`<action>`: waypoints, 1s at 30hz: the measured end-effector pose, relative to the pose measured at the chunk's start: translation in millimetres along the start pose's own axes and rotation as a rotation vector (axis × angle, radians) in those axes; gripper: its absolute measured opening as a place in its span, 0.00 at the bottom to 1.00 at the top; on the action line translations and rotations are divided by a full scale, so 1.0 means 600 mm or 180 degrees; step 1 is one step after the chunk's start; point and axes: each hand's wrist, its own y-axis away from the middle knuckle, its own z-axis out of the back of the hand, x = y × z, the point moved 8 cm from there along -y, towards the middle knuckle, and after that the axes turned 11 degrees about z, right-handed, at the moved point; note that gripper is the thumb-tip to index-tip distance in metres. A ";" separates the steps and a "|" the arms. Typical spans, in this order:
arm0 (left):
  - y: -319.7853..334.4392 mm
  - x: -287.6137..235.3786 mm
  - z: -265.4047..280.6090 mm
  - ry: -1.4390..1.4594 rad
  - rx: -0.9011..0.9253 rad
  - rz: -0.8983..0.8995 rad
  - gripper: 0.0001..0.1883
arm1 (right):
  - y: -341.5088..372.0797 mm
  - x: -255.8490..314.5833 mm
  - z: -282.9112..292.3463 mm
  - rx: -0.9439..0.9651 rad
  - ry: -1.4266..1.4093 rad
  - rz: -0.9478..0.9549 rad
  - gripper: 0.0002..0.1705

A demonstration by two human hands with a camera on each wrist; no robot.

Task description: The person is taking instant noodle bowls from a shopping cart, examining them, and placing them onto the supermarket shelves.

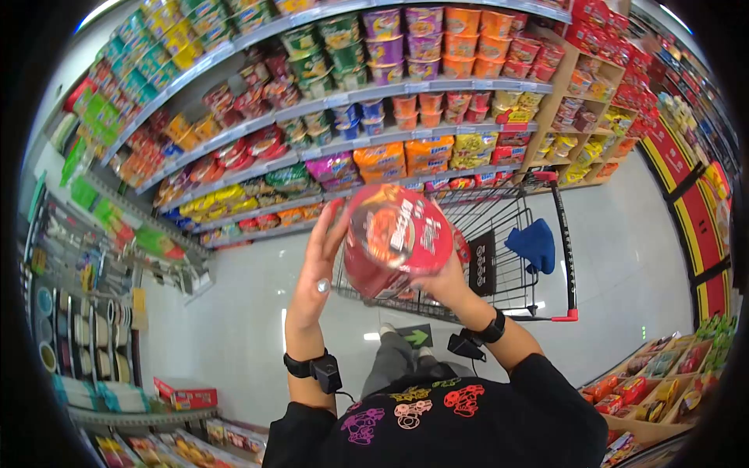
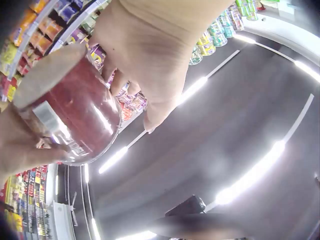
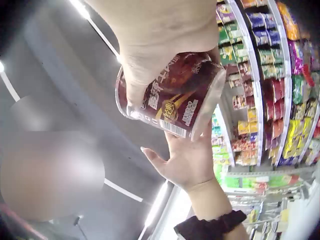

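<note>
A dark red tub of instant noodles [image 1: 399,230], with a printed lid, is held tilted in front of the body. My right hand [image 1: 443,282] grips it from the right, thumb along its side in the right wrist view. Dark red wall, printed lettering and a barcode show on the tub [image 3: 177,95] there. My left hand [image 1: 318,257] stands on the other side, fingers extended upward close to the tub's edge. In the right wrist view the left hand [image 3: 192,160] shows an open palm and spread thumb behind the tub.
A black wire shopping cart [image 1: 507,257] stands ahead to the right, with a dark blue cloth [image 1: 532,246] over its side. Shelves of noodle tubs and packets [image 1: 328,97] curve across the front. Wooden snack bins [image 1: 655,394] lie at lower right, a rack of bowls [image 1: 86,335] at left.
</note>
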 end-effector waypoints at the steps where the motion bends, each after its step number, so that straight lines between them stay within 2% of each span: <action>1: 0.019 -0.010 0.004 -0.0189 -0.0152 -0.0090 0.54 | -0.007 0.003 -0.024 -0.0010 -0.0572 -0.0070 0.69; 5: 0.090 -0.053 0.028 -0.0471 -0.0470 -0.0326 0.50 | 0.005 0.008 -0.117 -0.0070 -0.1529 -0.1120 0.64; 6: 0.104 -0.061 0.040 -0.0572 -0.0547 -0.0402 0.49 | 0.009 0.001 -0.136 -0.0117 -0.1433 -0.1060 0.49; 10: 0.162 -0.094 0.100 -0.1395 -0.1025 -0.0653 0.45 | 0.039 -0.040 -0.243 0.0145 -0.2122 -0.2226 0.34; 13: 0.217 -0.107 0.166 -0.1657 -0.1328 -0.0702 0.44 | 0.057 -0.053 -0.351 0.0442 -0.2686 -0.2897 0.38; 14: 0.238 -0.114 0.187 -0.1662 -0.1491 -0.0775 0.42 | 0.062 -0.065 -0.383 0.0474 -0.2629 -0.3075 0.41; 18: 0.336 -0.135 0.286 -0.1714 -0.2024 -0.1030 0.39 | 0.091 -0.096 -0.515 0.0838 -0.2944 -0.3490 0.40; 21: 0.416 -0.137 0.360 -0.1484 -0.2442 -0.1036 0.35 | 0.120 -0.142 -0.599 0.1416 -0.3261 -0.3667 0.39; 26: 0.524 -0.151 0.456 -0.1213 -0.2821 -0.1027 0.33 | 0.159 -0.198 -0.730 0.1378 -0.3169 -0.4014 0.37; 28: 0.554 -0.171 0.470 0.0637 -0.2962 -0.1091 0.37 | 0.176 -0.218 -0.774 0.1482 -0.3142 -0.4064 0.39; 30: 0.583 -0.175 0.498 0.0712 -0.3084 -0.1014 0.39 | 0.189 -0.237 -0.813 0.1649 -0.3019 -0.4034 0.43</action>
